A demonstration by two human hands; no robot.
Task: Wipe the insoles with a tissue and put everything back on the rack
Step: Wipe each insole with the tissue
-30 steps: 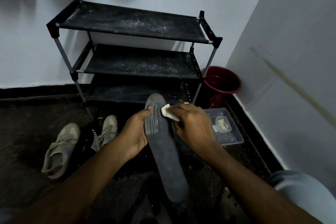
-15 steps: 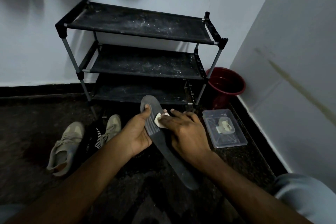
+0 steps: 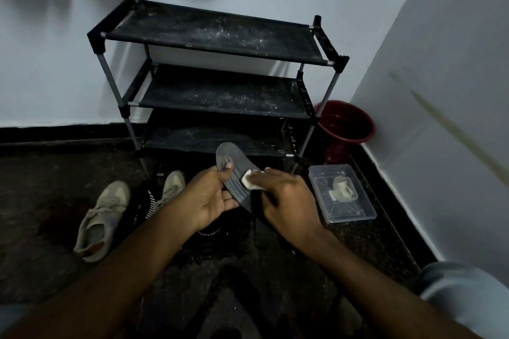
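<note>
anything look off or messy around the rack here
The shelves of the rack carry whitish dusty streaks, and two beige shoes lie angled apart on the floor instead of on it. Nothing looks spilled or broken.

No writing, label or number can be read.
</note>
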